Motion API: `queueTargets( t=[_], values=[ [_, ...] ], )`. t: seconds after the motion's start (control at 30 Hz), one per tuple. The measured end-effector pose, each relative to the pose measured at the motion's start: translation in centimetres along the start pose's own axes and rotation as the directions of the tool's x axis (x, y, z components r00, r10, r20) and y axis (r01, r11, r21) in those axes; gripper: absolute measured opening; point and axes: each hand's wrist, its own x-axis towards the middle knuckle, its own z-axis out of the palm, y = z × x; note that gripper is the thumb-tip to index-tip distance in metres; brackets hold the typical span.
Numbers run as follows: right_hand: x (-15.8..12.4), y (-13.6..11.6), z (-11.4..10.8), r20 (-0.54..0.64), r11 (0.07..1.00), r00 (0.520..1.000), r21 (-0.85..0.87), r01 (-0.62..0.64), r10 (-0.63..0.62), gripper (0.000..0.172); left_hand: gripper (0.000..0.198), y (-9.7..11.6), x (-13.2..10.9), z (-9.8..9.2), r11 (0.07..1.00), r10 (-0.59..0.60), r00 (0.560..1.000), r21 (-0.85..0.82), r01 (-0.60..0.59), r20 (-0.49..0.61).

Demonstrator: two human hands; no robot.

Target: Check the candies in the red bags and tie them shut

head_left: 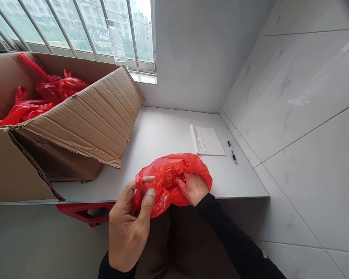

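A thin red plastic bag (pixel 159 164) is spread with its mouth facing up at the table's front edge, partly over my lap. My left hand (pixel 133 221) grips the bag's left rim. Its index finger reaches over the rim and its thumb stays outside, a little apart from the finger. Inside the bag, my right hand (pixel 194 188) has its fingertips closed on a small red packet (pixel 170 175) with gold print. The packet's lower part and some right fingers are hidden by the bag's folds.
A large open cardboard box (pixel 84 120) at left holds several knotted red bags (pixel 58 87). A notepad (pixel 209 141) and a pen (pixel 232 152) lie on the white table (pixel 163 124) near the tiled wall. A clear bottle (pixel 116 44) stands at the barred window. A red stool (pixel 84 211) is below.
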Motion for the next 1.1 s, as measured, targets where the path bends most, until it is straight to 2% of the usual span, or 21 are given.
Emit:
queueTargets(
  t=[0.1,0.23,0.43,0.77,1.1],
  values=[
    [0.0,0.0,0.2,-0.004,0.999,1.000,0.032,0.007,-0.007,0.026,0.023,0.1,-0.1,0.1,1.000,0.000,1.000,0.009,0.000,0.000],
    [0.4,0.5,0.6,-0.010,0.994,1.000,0.106,0.010,-0.009,0.023,0.020,0.2,-0.1,0.1,1.000,0.001,1.000,-0.005,-0.001,0.008],
    [0.7,1.2,0.6,0.005,0.976,1.000,0.215,0.018,-0.020,0.017,0.024,0.0,0.0,0.0,1.000,-0.009,1.000,0.005,0.009,-0.010],
    [0.4,0.3,1.1,-0.034,0.986,0.999,0.165,0.032,-0.027,0.016,0.027,0.2,-0.2,0.2,0.997,-0.040,0.999,-0.067,0.040,-0.006],
    [0.4,0.4,1.3,-0.095,0.963,0.995,0.264,0.056,-0.031,0.017,0.024,-0.1,-0.2,-0.2,0.997,-0.044,0.999,-0.060,0.043,-0.005]
  ],
)
